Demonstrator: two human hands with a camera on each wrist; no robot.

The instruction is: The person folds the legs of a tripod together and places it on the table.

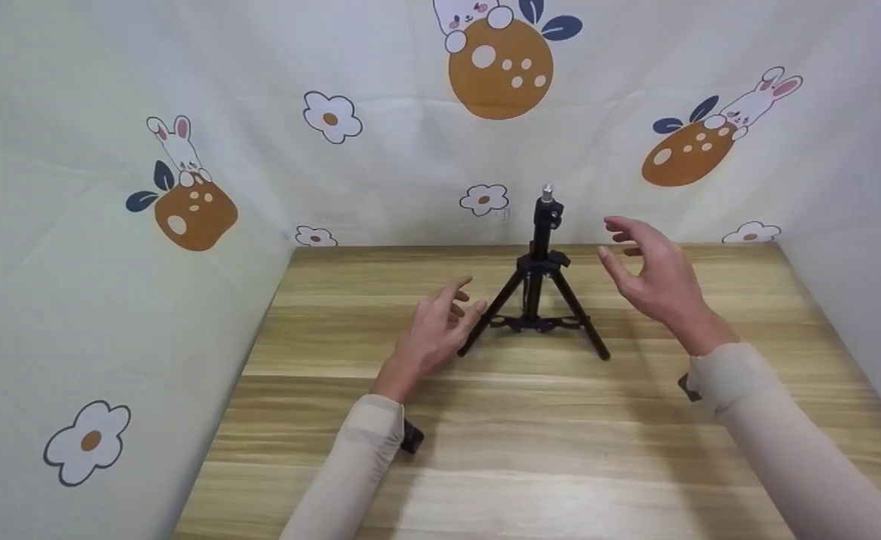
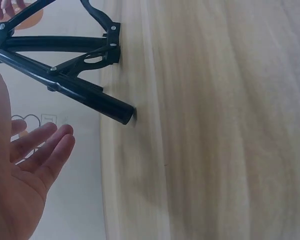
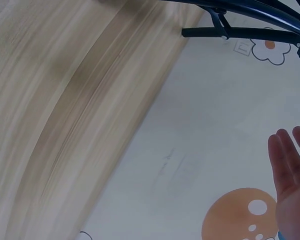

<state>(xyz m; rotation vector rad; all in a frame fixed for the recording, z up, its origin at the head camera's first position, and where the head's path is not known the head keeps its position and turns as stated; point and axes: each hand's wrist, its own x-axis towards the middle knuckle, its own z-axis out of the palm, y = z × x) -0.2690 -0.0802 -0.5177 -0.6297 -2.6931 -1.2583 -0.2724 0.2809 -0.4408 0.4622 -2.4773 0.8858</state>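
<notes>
A small black tripod [image 1: 536, 262] stands upright on the wooden table, its legs spread and a silver screw tip at its top. To its left is my left hand [image 1: 434, 330], fingers loosely bent and holding nothing, thumb close to the left leg in the head view. The left wrist view has this palm [image 2: 30, 185] apart from the tripod leg [image 2: 90, 95]. On the other side, my right hand [image 1: 658, 274] hovers at the height of the tripod's upper part, fingers relaxed, with a gap to the column. In the right wrist view its fingers [image 3: 285, 155] are straight and hold nothing.
The wood-grain table [image 1: 530, 435] ends at a pale cloth backdrop [image 1: 395, 172] printed with rabbits, oranges and flowers. Cloth walls also rise on the left and right. Dark wrist devices [image 1: 410, 436] sit under both sleeve cuffs.
</notes>
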